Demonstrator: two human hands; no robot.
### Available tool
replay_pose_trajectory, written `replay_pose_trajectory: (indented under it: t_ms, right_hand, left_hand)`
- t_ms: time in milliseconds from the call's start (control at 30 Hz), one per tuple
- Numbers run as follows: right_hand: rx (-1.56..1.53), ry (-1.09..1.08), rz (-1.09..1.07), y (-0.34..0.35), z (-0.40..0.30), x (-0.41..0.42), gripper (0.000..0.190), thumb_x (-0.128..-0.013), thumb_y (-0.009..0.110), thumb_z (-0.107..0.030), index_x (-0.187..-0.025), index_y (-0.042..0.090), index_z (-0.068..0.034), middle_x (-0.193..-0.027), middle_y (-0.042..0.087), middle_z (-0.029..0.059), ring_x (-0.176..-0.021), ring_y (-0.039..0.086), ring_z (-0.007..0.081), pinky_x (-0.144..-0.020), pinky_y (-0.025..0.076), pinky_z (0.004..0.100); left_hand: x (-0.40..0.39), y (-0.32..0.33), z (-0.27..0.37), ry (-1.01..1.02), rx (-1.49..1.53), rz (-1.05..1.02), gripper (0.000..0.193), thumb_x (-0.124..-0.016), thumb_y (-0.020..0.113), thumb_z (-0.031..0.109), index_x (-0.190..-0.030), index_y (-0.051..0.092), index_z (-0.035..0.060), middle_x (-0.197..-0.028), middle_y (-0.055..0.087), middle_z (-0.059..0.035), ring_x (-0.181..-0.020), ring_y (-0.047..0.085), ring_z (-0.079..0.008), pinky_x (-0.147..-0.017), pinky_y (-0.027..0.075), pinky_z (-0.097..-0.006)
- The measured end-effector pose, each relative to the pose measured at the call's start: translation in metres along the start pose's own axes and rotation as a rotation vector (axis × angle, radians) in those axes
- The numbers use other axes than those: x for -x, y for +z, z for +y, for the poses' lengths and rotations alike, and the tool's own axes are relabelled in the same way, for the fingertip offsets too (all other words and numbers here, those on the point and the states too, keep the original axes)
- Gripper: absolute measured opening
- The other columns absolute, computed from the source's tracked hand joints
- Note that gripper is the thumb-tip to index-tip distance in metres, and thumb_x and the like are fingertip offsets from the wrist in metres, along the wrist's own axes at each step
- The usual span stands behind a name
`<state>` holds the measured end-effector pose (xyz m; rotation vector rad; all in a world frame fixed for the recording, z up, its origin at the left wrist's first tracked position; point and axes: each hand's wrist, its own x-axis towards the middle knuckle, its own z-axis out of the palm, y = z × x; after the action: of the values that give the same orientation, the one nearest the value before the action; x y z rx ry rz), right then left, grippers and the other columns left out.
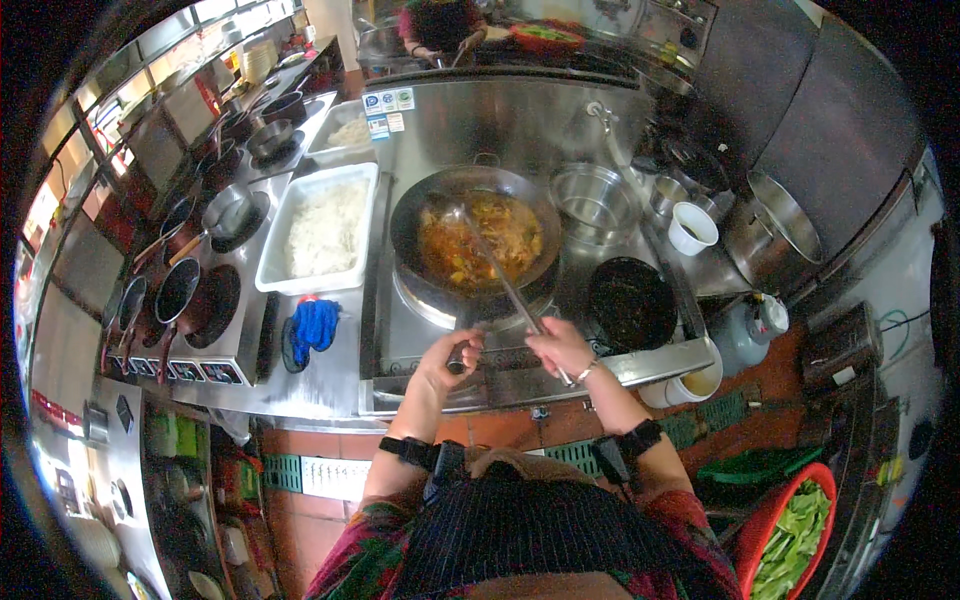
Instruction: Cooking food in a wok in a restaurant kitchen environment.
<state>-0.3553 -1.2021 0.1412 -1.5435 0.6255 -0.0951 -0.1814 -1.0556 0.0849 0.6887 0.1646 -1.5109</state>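
A dark wok (403, 238) sits on the stainless-steel range, with a reddish-brown stew (480, 247) of chunky pieces in it. My left hand (450, 357) is closed around the wok's handle at the near side. In my right hand (561, 348) is the long metal handle of a ladle (499, 266). It slants up and left across the wok, and its bowl rests in the food near the far left part. Right of the wok stands a round steel pot (596, 202). Nearer to me is a blackened round pan or burner well (632, 304).
White tubs of pale noodles (330, 229) and blue gloves (315, 325) lie to the left. Several saucepans (229, 210) stand on burners beyond. At right are a white container (692, 228), a tall steel stockpot (780, 217) and a red basket of leafy greens (795, 540).
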Motion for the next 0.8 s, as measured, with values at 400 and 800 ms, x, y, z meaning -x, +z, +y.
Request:
replay_pose_trajectory:
  t_ms: [400,800]
  right_hand:
    - [0.961,-0.001,0.156,-0.101,-0.046,0.162,0.027,-0.073,0.058,-0.027,-0.086,0.051,-0.004,-0.07,0.057,0.0193,-0.066,0.055,0.0399,-0.06,0.045,0.0443]
    - [1.186,-0.035,-0.009,-0.102,-0.052,0.15,0.028,-0.072,0.056,-0.025,-0.09,0.05,-0.005,-0.076,0.058,0.021,-0.073,0.056,0.0397,-0.066,0.044,0.0477]
  left_hand:
    - [0.005,-0.006,0.004,0.024,-0.064,-0.011,0.013,-0.08,0.056,0.012,-0.09,0.05,0.0046,-0.064,0.048,-0.0005,-0.048,0.042,-0.0053,-0.038,0.032,-0.0155]
    - [0.006,-0.007,0.007,0.0,-0.033,-0.019,0.012,-0.081,0.055,0.012,-0.088,0.05,0.0045,-0.065,0.048,-0.0002,-0.049,0.042,-0.006,-0.039,0.032,-0.0166]
